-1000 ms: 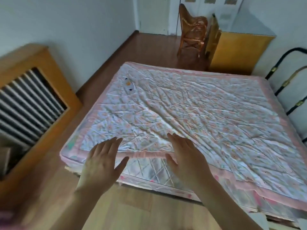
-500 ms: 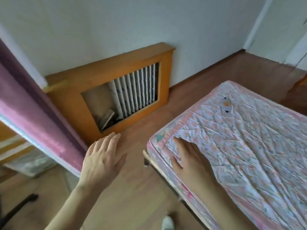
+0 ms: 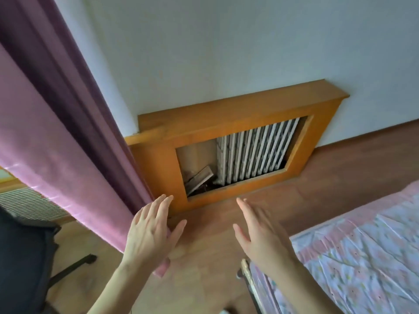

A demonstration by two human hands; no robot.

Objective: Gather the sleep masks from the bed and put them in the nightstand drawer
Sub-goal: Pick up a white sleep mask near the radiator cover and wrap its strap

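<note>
No sleep masks show in view, and neither does a nightstand, so by my judgement the gathering is not yet begun. Both the left hand and right hand hover empty, fingers spread, left of the bed. Beyond them, left of the bed, stand a wooden radiator cover, a purple curtain and an office chair, crowding the floor.

Nothing to read here: no words, labels, brands or numbers on the wooden radiator cover, none on the purple curtain, and the bed quilt carries only a printed pattern.
</note>
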